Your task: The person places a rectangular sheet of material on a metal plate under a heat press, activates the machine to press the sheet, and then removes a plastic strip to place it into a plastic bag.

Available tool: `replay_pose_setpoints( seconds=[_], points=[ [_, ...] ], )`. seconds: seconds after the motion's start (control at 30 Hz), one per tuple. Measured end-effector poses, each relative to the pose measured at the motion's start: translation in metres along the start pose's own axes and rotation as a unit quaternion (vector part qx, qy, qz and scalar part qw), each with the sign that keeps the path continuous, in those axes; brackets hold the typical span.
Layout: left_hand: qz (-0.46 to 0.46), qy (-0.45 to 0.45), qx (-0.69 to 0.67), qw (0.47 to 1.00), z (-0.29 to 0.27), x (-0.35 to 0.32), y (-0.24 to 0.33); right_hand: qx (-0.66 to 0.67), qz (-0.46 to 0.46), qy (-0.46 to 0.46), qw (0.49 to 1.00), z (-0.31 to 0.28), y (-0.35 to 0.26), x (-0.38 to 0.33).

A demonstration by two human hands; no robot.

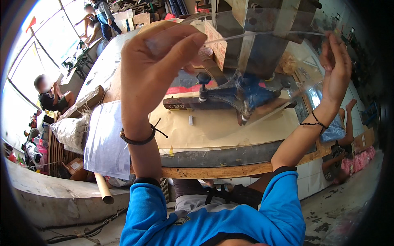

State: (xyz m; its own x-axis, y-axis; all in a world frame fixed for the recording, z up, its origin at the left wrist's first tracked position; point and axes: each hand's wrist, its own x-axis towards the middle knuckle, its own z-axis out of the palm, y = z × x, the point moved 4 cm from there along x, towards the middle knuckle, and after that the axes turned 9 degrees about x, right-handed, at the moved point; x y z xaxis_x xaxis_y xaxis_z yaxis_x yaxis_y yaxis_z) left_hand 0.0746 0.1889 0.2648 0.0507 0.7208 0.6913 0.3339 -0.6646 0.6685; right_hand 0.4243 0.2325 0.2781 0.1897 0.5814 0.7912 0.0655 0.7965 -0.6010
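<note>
My left hand is raised with thumb and fingers pinched on the upper left edge of a clear plastic bag. My right hand is up at the right and grips the bag's other edge. The bag is stretched between both hands above the workbench, which is covered with brown paper. Through the bag I see a dark metal press-like machine and a blue piece under it. Both forearms wear black cord bracelets and blue sleeves.
A stack of clear plastic sheets hangs over the bench's left end, with a cardboard tube below it. A white sack lies at left. One person sits at far left, others stand at the back, and someone's legs show at right.
</note>
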Motion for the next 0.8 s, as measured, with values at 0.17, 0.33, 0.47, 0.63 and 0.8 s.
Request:
replay_pose_setpoints(
  seconds=[0.17, 0.33, 0.47, 0.63, 0.8],
  points=[
    [0.002, 0.035, 0.006, 0.999, -0.012, 0.002, -0.007, -0.033, 0.012, -0.071, 0.997, -0.006, 0.001, -0.002],
    [0.019, 0.039, 0.006, 0.999, -0.024, 0.003, -0.01, -0.031, -0.016, -0.157, 0.987, -0.002, -0.004, -0.007],
    [0.051, 0.077, -0.029, 0.995, -0.034, 0.005, -0.018, -0.03, -0.01, -0.229, 0.973, -0.001, -0.005, -0.01],
    [0.009, 0.053, 0.023, 0.998, -0.042, 0.004, -0.017, -0.029, -0.008, -0.264, 0.964, 0.0, -0.008, -0.015],
    [0.021, 0.035, 0.051, 0.998, -0.043, 0.004, -0.015, -0.037, -0.017, -0.253, 0.966, 0.002, -0.015, -0.016]
  ],
)
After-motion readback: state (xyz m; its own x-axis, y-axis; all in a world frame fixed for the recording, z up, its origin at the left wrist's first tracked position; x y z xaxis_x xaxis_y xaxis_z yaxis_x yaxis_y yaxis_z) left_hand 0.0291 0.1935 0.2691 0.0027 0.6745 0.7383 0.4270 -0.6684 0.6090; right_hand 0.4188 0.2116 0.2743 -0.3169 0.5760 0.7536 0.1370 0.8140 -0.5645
